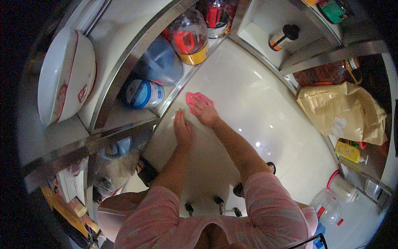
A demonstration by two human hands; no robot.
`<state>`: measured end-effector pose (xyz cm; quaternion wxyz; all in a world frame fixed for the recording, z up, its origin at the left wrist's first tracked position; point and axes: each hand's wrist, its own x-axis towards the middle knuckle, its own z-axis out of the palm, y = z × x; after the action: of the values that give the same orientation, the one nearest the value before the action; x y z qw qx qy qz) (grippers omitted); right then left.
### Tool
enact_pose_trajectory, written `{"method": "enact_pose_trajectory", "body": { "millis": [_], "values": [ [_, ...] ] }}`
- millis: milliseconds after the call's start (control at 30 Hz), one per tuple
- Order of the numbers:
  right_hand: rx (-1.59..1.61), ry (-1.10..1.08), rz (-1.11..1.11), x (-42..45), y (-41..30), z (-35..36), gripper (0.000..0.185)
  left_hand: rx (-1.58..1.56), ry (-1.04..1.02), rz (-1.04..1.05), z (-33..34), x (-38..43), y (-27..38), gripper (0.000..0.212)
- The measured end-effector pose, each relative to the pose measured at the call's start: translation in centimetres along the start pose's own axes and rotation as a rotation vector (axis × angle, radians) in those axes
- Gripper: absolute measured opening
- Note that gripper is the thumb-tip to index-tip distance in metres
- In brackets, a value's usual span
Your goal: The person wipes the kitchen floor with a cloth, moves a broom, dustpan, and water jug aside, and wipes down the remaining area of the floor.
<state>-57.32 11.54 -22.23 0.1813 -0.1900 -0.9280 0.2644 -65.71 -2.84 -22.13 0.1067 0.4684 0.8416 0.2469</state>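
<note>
On the pale tiled floor [236, 77], my right hand [203, 110] presses a pink cloth [190, 99] flat, fingers spread over it. The cloth shows around the fingertips and beside the knuckles. My left hand [182, 126] is just left of it and nearer to me, fingers stretched out and holding nothing. Its fingertips are close to the metal edge [169, 105] of the left lower shelf. Whether that hand touches the floor, I cannot tell. A white tub with a blue lid [144, 94] stands on the shelf beyond the left fingertips.
Left shelf: a dark jug [161, 60], a clear jug with red handle [189, 37]; white bowls [67, 77] above. Right shelves: a black-lidded container [283, 37], a brown paper bag [345, 112], a yellow pump bottle [347, 151]. A clear plastic bottle [328, 205] is at lower right.
</note>
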Motion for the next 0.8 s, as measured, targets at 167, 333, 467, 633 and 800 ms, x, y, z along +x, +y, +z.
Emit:
{"method": "enact_pose_trajectory", "body": {
  "millis": [167,333,467,633,800],
  "values": [
    [0.071,-0.057,-0.021,-3.6,-3.3,-0.1,0.045,-0.017,0.133,0.054,-0.8,-1.1,-0.9,0.061],
    [-0.033,-0.025,-0.055,-7.8,-3.3,0.2,0.038,0.245,-0.215,-0.187,-1.2,-3.2,1.3,0.094],
    [0.302,-0.010,0.147,-8.1,-5.8,-2.0,0.031,0.354,-0.287,-0.141,-2.8,-4.7,-0.2,0.121],
    [0.740,0.538,0.737,-10.8,-0.6,-7.5,0.031,0.396,-0.447,-0.166,-4.7,-3.4,2.7,0.127],
    [-0.259,0.792,0.839,-18.2,5.7,-12.3,0.025,0.405,-0.455,-0.107,-4.8,-3.0,3.0,0.132]
  ]
}}
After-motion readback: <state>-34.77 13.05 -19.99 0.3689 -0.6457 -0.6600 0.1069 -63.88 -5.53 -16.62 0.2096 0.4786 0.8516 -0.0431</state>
